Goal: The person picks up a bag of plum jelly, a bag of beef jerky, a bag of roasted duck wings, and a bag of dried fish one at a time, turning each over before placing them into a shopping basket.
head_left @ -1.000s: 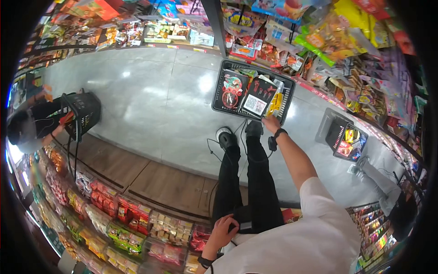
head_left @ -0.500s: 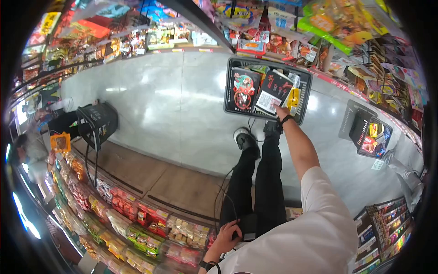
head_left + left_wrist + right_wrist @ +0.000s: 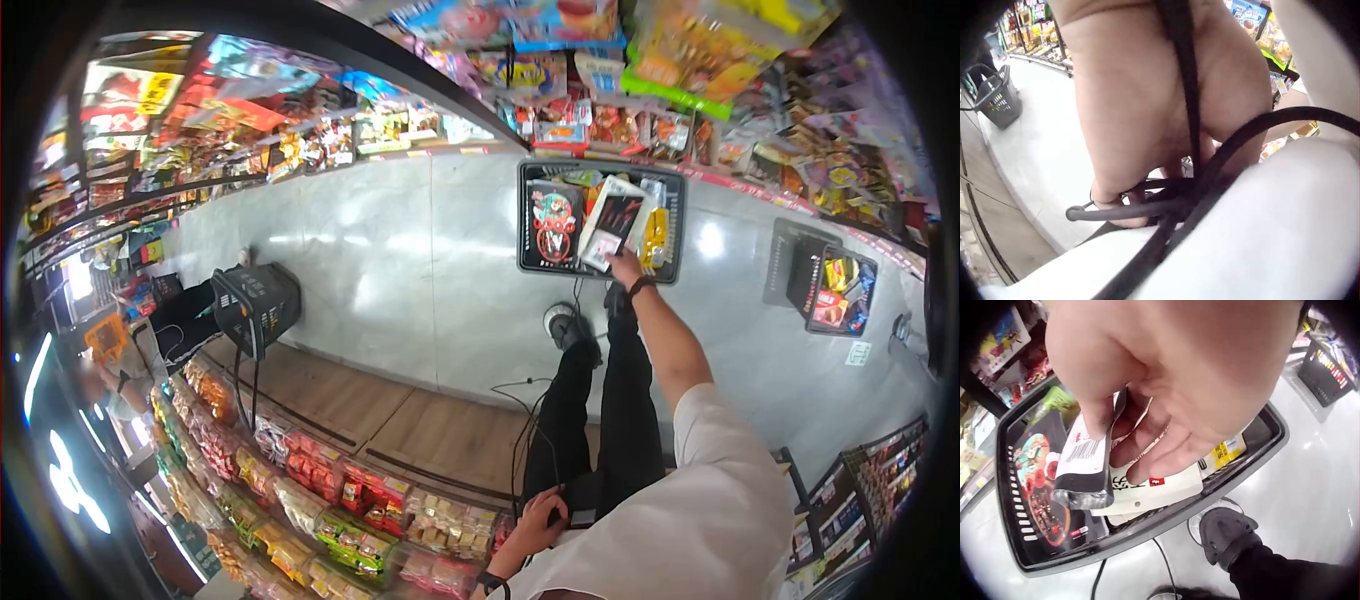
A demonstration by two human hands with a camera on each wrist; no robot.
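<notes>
My right hand (image 3: 626, 270) reaches into a black shopping basket (image 3: 1277, 422) on the floor. Between thumb and fingers it pinches a black and white packet (image 3: 1082, 453) with a barcode, tilted up on its edge. Under those fingers lies a white packet (image 3: 1175, 490) with dark lettering. Left of it in the basket is a dark pack (image 3: 553, 222) with red and green food pictures; a yellow packet (image 3: 655, 240) sits on the right side. My left hand (image 3: 538, 522) rests at my waist on a dark object, fingers loosely bent, with black cords (image 3: 1129, 211) across it.
Shelves of bagged snacks (image 3: 690, 60) run behind the basket. A second basket (image 3: 842, 290) with packets stands to the right. At left, another person holds an orange packet (image 3: 105, 338) near a dark basket (image 3: 262, 305). Snack bins (image 3: 370, 495) line the near side.
My right hand has gone from the basket's near rim to the black packet, touched its label, and now grips and tilts it, uncovering the white packet. My left hand stays at the waist.
</notes>
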